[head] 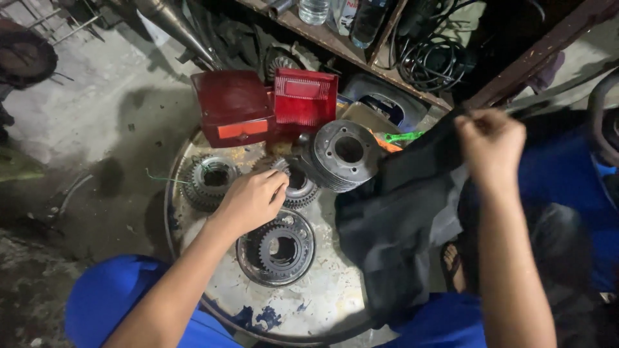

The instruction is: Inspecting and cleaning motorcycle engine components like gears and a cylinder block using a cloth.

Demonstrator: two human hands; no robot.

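Observation:
My left hand reaches over a round metal drum top and pinches a small metal part at the edge of a toothed gear. A larger ring gear lies just below that hand, and another gear sits to its left. My right hand is raised on the right, its fingers closed on the top edge of a dark cloth that hangs down over the drum's right side. A finned grey cylinder leans between the two hands.
Two red tail-light housings stand at the drum's far edge. A wooden shelf with bottles and coiled black cable runs behind. Blue trouser knees frame the bottom. Stained concrete floor lies to the left.

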